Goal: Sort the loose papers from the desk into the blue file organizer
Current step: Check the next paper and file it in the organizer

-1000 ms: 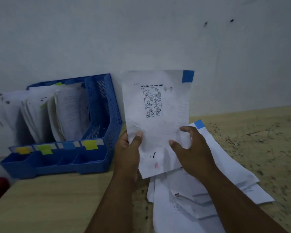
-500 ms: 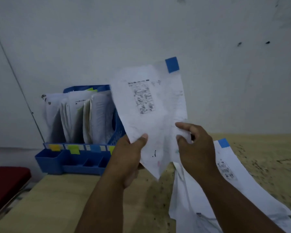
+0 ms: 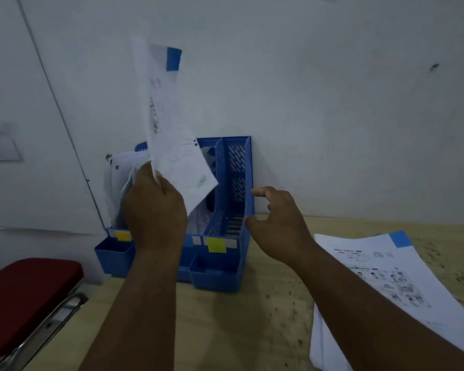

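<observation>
Left of the organizer (image 3: 233, 183), a red chair (image 3: 30, 287) sits off the desk (image 3: 225, 330) edge. My left hand (image 3: 153, 210) is in front of the organizer's left slots, fingers curled round the lower edge of one sheet (image 3: 169, 145), pinching it upright and tilted, its blue tab (image 3: 174, 58) high above the organizer. Filed papers (image 3: 121, 183) show in the slots behind that hand. My right hand (image 3: 276, 223) hangs at the organizer's right wall, fingers loosely curled, holding nothing; touch I cannot tell. Right of the organizer, the loose pile (image 3: 391, 290) lies on the desk.
</observation>
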A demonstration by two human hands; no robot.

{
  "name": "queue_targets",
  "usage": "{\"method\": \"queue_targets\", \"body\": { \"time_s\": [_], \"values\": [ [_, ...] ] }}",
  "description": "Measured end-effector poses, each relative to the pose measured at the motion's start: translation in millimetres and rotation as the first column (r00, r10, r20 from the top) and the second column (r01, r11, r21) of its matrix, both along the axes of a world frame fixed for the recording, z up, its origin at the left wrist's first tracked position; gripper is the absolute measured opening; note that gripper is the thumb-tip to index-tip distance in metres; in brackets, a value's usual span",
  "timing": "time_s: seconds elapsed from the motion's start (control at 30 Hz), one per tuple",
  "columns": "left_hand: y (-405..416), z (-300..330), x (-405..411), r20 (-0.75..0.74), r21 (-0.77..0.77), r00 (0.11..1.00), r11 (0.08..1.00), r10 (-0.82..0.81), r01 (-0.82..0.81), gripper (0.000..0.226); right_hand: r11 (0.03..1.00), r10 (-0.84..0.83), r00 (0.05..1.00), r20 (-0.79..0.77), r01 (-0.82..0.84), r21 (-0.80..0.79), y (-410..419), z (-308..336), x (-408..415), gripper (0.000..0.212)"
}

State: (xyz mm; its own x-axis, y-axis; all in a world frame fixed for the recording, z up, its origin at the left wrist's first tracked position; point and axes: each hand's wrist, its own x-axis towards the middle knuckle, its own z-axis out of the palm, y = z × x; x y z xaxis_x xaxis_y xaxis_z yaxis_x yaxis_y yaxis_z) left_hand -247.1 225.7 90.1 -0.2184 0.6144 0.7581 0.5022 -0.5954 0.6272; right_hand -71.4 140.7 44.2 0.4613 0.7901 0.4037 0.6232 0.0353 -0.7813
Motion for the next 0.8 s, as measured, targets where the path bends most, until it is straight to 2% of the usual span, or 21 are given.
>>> {"method": "queue_targets", "body": {
  "time_s": [0.17, 0.3, 0.4, 0.57, 0.7, 0.8],
  "values": [
    [18, 2, -3, -0.082, 0.026, 0.995, 0.998, 0.053, -0.051, 0.029, 1.000, 0.003, 1.000, 0.009, -0.003, -0.009, 5, -4, -4, 0.054],
    [25, -9, 8, -0.138, 0.001, 0.990, 1.000, 0.029, -0.030, 0.027, 1.000, 0.008, 1.000, 0.015, -0.008, -0.004, 5, -4, -3, 0.052],
    [28, -22, 21, -0.167, -0.033, 0.985, 0.999, -0.047, 0.042, 0.028, 1.000, 0.005, 1.000, 0.022, -0.004, -0.003, 5, -3, -3, 0.051],
    [34, -39, 34, -0.163, -0.029, 0.986, 0.999, -0.037, 0.033, 0.027, 1.000, 0.001, 1.000, 0.026, -0.002, 0.011, 1, -4, 1, 0.047],
    [47, -52, 38, -0.161, -0.091, 0.987, 0.996, -0.024, 0.010, 0.014, 1.000, -0.013, 1.000, 0.021, 0.013, 0.005, -3, -4, 6, 0.046],
    [58, -50, 43, -0.023, -0.172, 0.999, 0.985, -0.028, 0.024, 0.020, 1.000, -0.025, 0.999, 0.024, 0.024, 0.005, -5, -5, 10, 0.046]
  ]
}}
